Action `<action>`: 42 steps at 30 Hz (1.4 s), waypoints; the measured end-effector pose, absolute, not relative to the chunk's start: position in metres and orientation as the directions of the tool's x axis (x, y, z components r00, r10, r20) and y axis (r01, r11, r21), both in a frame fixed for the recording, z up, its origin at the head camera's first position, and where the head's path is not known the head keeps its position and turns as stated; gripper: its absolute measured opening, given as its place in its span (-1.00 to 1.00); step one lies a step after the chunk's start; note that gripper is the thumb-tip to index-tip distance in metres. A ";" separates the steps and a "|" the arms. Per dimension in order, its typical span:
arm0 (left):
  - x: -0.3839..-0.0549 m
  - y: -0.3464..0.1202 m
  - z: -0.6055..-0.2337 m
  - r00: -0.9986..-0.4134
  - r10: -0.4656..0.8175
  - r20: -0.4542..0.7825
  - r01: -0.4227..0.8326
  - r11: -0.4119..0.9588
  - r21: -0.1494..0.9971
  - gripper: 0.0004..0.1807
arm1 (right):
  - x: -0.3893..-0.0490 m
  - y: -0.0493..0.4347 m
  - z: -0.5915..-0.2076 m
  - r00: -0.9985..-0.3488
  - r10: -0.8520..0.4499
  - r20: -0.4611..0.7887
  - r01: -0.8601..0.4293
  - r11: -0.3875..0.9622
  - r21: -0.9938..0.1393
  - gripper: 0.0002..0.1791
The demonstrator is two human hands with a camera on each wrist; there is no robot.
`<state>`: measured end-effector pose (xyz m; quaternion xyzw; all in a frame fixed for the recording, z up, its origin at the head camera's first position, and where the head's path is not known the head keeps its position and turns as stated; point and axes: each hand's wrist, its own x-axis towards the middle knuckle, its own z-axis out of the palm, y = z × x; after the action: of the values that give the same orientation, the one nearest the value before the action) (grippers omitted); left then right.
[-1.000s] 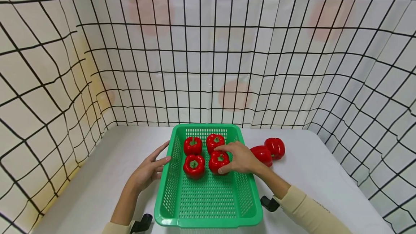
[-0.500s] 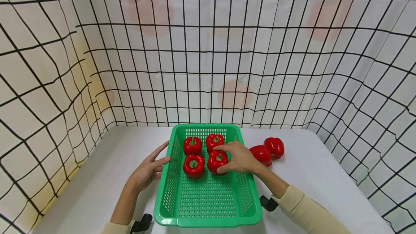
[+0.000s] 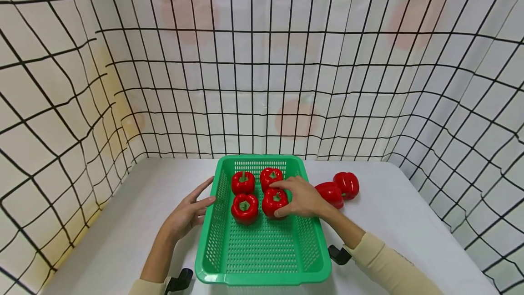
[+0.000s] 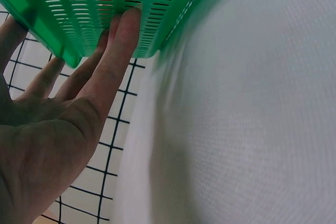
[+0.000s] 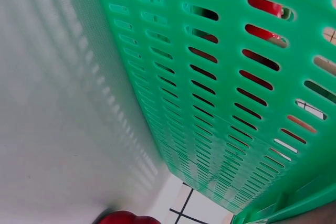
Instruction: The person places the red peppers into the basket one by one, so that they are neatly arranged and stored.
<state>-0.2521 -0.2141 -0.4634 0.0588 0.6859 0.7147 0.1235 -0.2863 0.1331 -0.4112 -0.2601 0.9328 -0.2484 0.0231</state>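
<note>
A green slotted basket (image 3: 262, 279) stands on the table with several red bell peppers in it, stems up. My right hand (image 3: 304, 198) reaches over the right rim and holds the front right bell pepper (image 3: 272, 205) between thumb and fingers. Behind it sits another bell pepper (image 3: 269, 175), close to the index finger. Two more peppers line the left side, the front one (image 3: 244, 213) and the back one (image 3: 242, 183). My left hand (image 3: 184, 217) rests with extended fingers against the basket's left wall; the left wrist view shows those fingertips touching the slotted wall (image 4: 163, 3).
Two red bell peppers, one nearer the basket (image 3: 329, 194) and one farther out (image 3: 347, 185), lie on the white table (image 3: 393, 231) at the right. Black wire mesh (image 3: 268, 90) surrounds the table at the back and sides. The right wrist view mostly shows the slotted wall (image 5: 210, 93).
The held bell pepper has shifted very slightly to the left inside the basket. Both hands, the basket and the other peppers stay almost still.
</note>
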 end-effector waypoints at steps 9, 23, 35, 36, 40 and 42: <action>-0.252 -0.213 -0.463 -0.966 0.243 -0.091 -0.100 -0.024 0.995 -0.21 | -0.287 0.135 -0.410 -0.868 -0.489 0.087 -0.463 0.732 -0.501 -0.19; -0.253 -0.214 -0.463 -0.957 0.278 -0.082 -0.092 -0.023 0.995 -0.19 | -0.284 0.138 -0.406 -0.871 -0.488 0.056 -0.436 0.717 -0.543 -0.17; -0.253 -0.214 -0.464 -0.957 0.280 -0.080 -0.089 -0.018 0.996 -0.20 | -0.282 0.148 -0.389 -0.899 -0.437 -0.032 -0.303 0.673 -0.675 -0.21; -0.253 -0.214 -0.464 -0.957 0.280 -0.081 -0.090 -0.019 0.996 -0.20 | -0.281 0.149 -0.388 -0.904 -0.426 -0.032 -0.292 0.672 -0.680 -0.22; -0.254 -0.214 -0.464 -0.956 0.282 -0.083 -0.093 -0.024 0.995 -0.19 | -0.277 0.156 -0.381 -0.919 -0.395 -0.007 -0.282 0.669 -0.687 -0.26; -0.254 -0.214 -0.464 -0.956 0.281 -0.083 -0.094 -0.026 0.995 -0.19 | -0.275 0.159 -0.377 -0.923 -0.384 0.009 -0.283 0.665 -0.691 -0.27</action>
<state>-0.2537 -0.2144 -0.4644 0.0680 0.6854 0.7130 0.1314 -0.2751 0.1588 -0.3773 -0.1831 0.9099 -0.3657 0.0688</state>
